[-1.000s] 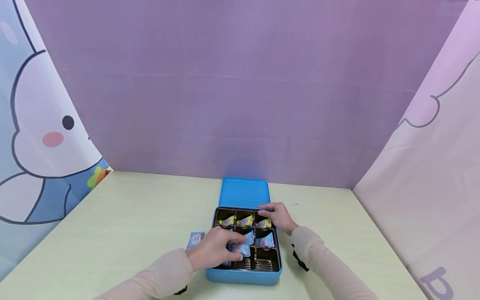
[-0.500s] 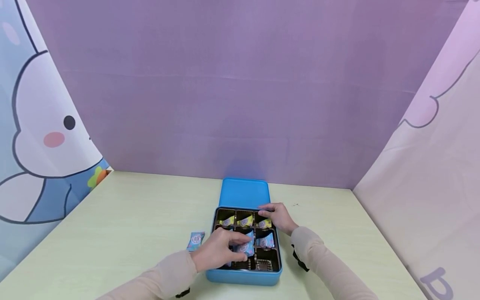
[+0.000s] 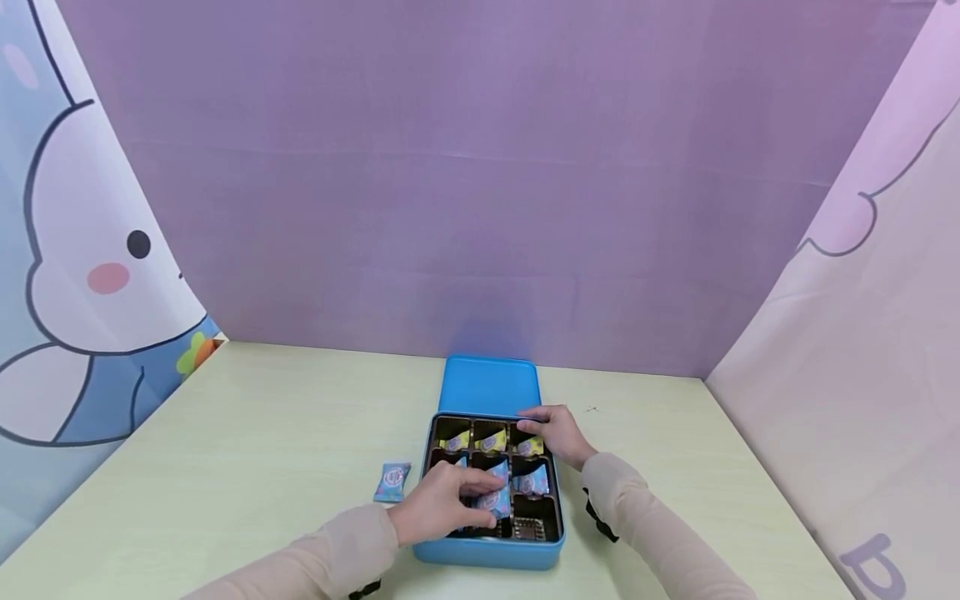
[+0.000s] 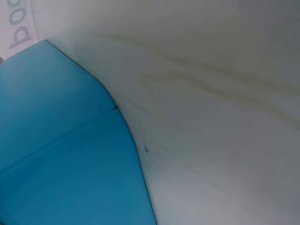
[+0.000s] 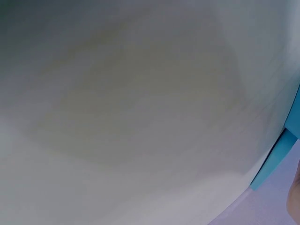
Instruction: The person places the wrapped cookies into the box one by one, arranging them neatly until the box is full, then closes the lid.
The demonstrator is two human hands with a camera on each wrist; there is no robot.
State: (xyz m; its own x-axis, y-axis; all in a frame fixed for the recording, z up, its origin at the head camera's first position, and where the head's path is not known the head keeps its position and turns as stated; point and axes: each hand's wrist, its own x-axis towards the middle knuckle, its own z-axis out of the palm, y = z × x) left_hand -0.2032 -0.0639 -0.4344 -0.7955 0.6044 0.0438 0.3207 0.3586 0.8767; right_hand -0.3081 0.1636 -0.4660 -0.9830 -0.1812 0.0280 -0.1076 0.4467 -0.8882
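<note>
My left hand (image 3: 442, 504) is over the front of a blue box (image 3: 487, 554) with a dark, divided insert. Between its thumb and fingers it pinches a small blue wrapped candy (image 3: 493, 505), held low at the front middle compartment. Fingers and thumb of my right hand (image 3: 561, 435) hold the box's rim at the far right corner. Yellow wrapped candies (image 3: 491, 442) fill the back row. In the middle row a blue candy (image 3: 532, 481) sits on the right. My left hand hides much of the left side. The front right compartment (image 3: 529, 528) shows its bare floor.
Another blue wrapped candy (image 3: 392, 482) lies on the pale table (image 3: 300, 450) left of the box. A flat blue lid (image 3: 489, 385) is directly behind the box, near the purple back wall (image 3: 480, 208). Printed cloth panels (image 3: 847, 400) stand at both sides.
My left hand has shifted slightly right and toward me with the blue candy, which now tilts more upright. The right hand and the box have stayed in place.
</note>
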